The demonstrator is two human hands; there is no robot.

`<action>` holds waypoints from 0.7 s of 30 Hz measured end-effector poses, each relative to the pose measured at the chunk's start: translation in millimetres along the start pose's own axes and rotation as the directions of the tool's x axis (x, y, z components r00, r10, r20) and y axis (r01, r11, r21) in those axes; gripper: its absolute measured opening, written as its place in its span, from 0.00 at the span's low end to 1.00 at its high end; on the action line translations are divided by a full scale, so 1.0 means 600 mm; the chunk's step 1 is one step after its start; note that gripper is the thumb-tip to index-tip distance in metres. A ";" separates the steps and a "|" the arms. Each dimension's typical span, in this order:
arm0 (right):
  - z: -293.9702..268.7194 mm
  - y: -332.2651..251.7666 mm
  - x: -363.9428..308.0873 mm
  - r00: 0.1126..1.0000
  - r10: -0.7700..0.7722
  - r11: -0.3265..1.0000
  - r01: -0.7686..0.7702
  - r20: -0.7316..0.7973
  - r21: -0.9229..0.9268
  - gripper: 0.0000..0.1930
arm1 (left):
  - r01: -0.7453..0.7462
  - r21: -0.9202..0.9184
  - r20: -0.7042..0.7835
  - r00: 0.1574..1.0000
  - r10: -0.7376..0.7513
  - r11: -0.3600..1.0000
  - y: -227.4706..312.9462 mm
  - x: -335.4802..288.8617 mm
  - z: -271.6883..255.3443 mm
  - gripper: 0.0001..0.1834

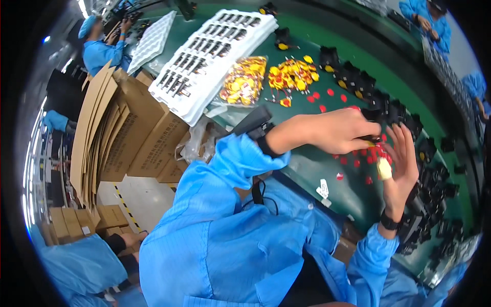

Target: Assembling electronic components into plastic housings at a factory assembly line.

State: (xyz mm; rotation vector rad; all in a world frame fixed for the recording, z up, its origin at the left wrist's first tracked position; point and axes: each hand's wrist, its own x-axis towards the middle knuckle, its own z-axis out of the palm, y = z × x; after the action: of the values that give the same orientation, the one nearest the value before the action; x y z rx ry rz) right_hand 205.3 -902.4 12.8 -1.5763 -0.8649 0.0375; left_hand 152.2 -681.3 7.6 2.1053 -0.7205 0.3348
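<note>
My left hand reaches across from the left, its fingers pinched on a small dark part with a bit of yellow at its edge. The fingers hide most of that part. Just to its right, my right hand has its fingers stretched up and apart, with a pale yellow cover on the thumb. Beneath and between both hands, several small red discs lie scattered on the green work surface. Black molded parts, some with yellow pieces, form a row beyond my hands.
A pile of yellow discs with red wires lies beside a filled clear bag. White foam trays stand at the back left. More black parts crowd the right. Flattened cardboard boxes stand left; co-workers sit farther off.
</note>
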 end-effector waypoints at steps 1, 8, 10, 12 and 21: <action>-0.002 -0.002 0.001 1.000 -0.017 1.000 0.017 0.002 -0.019 0.31 | 0.109 0.141 0.008 0.994 -0.112 0.984 0.013 -0.024 -0.023 0.12; -0.018 -0.033 0.016 0.995 -0.067 0.991 0.074 0.068 -0.111 0.24 | 0.306 0.522 -0.171 0.952 -0.254 0.796 0.041 -0.151 -0.100 0.11; -0.033 -0.035 0.019 0.991 -0.096 0.983 0.109 0.094 -0.147 0.22 | 0.406 0.470 -0.450 0.874 -0.184 0.784 0.068 -0.190 -0.152 0.08; -0.038 -0.029 0.018 0.990 -0.125 0.980 0.134 0.071 -0.150 0.19 | 0.663 0.515 -0.603 0.731 -0.320 0.544 0.076 -0.270 -0.239 0.05; -0.022 0.010 0.011 0.995 -0.088 0.991 0.092 0.039 -0.092 0.15 | 0.799 0.579 -0.689 0.371 -0.623 -0.164 0.045 -0.476 -0.347 0.14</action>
State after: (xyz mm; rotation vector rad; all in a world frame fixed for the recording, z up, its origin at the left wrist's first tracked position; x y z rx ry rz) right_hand 219.4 -909.5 13.3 -1.6266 -0.9764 -0.0410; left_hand -87.1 -419.7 12.6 3.0084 1.2783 0.2277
